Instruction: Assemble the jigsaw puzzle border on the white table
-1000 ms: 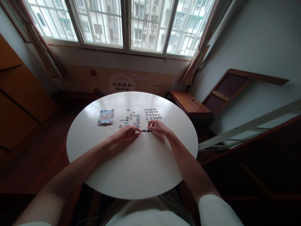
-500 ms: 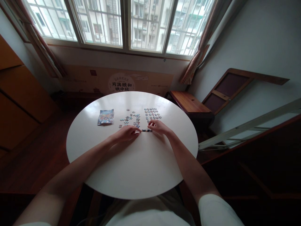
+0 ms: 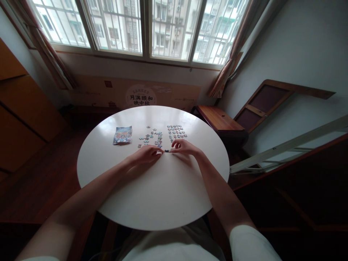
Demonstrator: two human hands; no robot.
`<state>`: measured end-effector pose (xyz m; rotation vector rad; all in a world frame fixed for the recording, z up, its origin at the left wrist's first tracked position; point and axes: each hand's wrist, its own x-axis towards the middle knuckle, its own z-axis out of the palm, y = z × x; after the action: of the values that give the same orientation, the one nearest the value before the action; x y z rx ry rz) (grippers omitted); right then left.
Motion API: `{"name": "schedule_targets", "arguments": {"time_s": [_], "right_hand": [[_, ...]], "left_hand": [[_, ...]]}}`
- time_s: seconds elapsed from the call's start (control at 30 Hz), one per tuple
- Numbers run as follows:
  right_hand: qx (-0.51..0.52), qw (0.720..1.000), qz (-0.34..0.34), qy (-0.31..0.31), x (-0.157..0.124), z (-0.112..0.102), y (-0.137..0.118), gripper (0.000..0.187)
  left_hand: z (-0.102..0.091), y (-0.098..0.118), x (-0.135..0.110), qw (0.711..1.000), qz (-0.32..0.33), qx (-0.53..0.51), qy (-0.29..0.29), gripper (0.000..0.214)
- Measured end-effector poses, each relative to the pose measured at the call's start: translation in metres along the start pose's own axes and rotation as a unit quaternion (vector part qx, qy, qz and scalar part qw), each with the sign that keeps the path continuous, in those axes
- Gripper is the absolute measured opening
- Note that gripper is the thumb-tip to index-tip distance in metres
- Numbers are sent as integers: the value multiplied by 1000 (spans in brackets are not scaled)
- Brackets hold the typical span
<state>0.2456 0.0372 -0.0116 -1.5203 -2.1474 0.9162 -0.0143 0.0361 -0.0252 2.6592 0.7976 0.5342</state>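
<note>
A short strip of jigsaw pieces [image 3: 166, 150] lies on the round white table [image 3: 152, 203] between my two hands. My left hand [image 3: 146, 154] is closed, thumb and fingertips at the strip's left end. From the other side, my right hand [image 3: 185, 147] has its fingers pinched at the right end and covers part of it. Just beyond my hands, a column of joined jigsaw pieces [image 3: 160, 139] stands in line with the strip. Loose pieces [image 3: 146, 137] are scattered left of that column, and separate pieces [image 3: 176, 128] sit in rows to its right.
A colourful picture packet [image 3: 123, 135] lies on the table's left side. Beyond the right edge stands a wooden stool or bench [image 3: 219, 117]. A printed cardboard panel [image 3: 174, 90] leans under the barred window [image 3: 116, 29].
My right hand has come slightly lower, and its fingers now cover the strip's right end, which showed before. My left hand has stayed at the left end.
</note>
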Motion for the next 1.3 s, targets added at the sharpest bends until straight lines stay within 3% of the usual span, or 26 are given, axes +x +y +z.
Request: {"name": "schedule_targets", "arguments": {"time_s": [1.03,1.2,1.3], "right_hand": [[-27,999,19,33,2,3,0,25],[-24,999,13,36,2,2,-1,25],[-24,999,13,37,3,2,0,25]], "left_hand": [[-4,5,0,1000,-26,5,-10,37],[-2,1,1,1000,-29,5,4,38],[-10,-7,1,996,-74,22,52,38]]}}
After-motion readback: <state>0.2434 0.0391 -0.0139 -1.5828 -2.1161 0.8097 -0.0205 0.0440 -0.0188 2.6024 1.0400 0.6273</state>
